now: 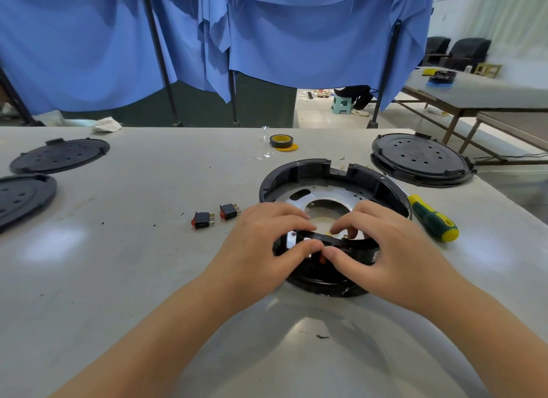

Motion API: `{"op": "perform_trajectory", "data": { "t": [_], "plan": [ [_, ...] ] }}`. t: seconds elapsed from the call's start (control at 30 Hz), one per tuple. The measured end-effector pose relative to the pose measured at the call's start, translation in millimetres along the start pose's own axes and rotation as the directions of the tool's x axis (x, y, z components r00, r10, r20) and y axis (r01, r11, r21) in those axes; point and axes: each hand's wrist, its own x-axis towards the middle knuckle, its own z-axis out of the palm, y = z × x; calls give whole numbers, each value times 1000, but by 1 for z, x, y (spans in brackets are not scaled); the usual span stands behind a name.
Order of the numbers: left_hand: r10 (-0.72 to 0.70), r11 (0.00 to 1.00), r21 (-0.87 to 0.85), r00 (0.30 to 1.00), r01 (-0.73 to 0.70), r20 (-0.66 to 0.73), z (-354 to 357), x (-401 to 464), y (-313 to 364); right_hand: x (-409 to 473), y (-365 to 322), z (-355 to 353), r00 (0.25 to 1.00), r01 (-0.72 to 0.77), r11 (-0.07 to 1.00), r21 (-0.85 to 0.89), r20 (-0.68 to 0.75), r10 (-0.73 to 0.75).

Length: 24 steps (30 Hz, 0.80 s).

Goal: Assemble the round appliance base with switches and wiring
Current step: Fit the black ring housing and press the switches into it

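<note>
A round black appliance base (pixel 299 172) with a metal plate (pixel 329 194) inside lies on the table in front of me. Both hands grip its near rim. My left hand (pixel 267 240) has fingers curled over the rim and its thumb on the outer wall. My right hand (pixel 388 246) does the same beside it. Between the two thumbs sits a black rocker switch with a red face (pixel 321 259) in the rim's opening. Two loose black and red rocker switches (pixel 203 219) (pixel 229 211) lie on the table left of the base.
A green and yellow screwdriver (pixel 433 219) lies right of the base. A roll of tape (pixel 281 141) sits behind it. Black round covers lie at the far right (pixel 421 160) and at the left (pixel 59 156) (pixel 23 197). Blue cloth hangs behind the table.
</note>
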Motion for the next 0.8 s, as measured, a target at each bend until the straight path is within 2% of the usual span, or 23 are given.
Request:
{"op": "perform_trajectory", "data": {
  "t": [0.1, 0.2, 0.27, 0.33, 0.4, 0.47, 0.63, 0.8],
  "plan": [
    [-70, 997, -35, 995, 67, -73, -6, 4, -7, 0, 1, 1, 1000, 1, 1000, 13, -6, -1],
    [-225, 960, 122, 952, 253, -205, -16, 9, -29, 0, 3, 1, 1000, 2, 999, 33, -18, -2],
    [-403, 848, 266, 884, 458, -237, -24, 10, -51, 0, 4, 2, 1000, 3, 999, 45, -27, -2],
    [-580, 676, 405, 784, 616, -224, -29, 7, -72, 0, 4, 3, 999, -4, 999, 51, -36, 6],
    [-694, 533, 505, 692, 679, -198, -31, 2, -88, 0, 4, 5, 999, -15, 998, 60, -41, 17],
    [-747, 468, 552, 642, 690, -170, -30, -2, -99, -1, 5, 5, 999, -19, 998, 63, -41, 22],
    [-711, 537, 467, 675, 703, -197, -28, 0, -105, 0, 6, 4, 999, -18, 997, 76, -29, 21],
    [-667, 696, 151, 710, 702, -227, -33, 2, -97, 0, 7, 3, 1000, -13, 996, 87, -18, 14]
  ]
}}
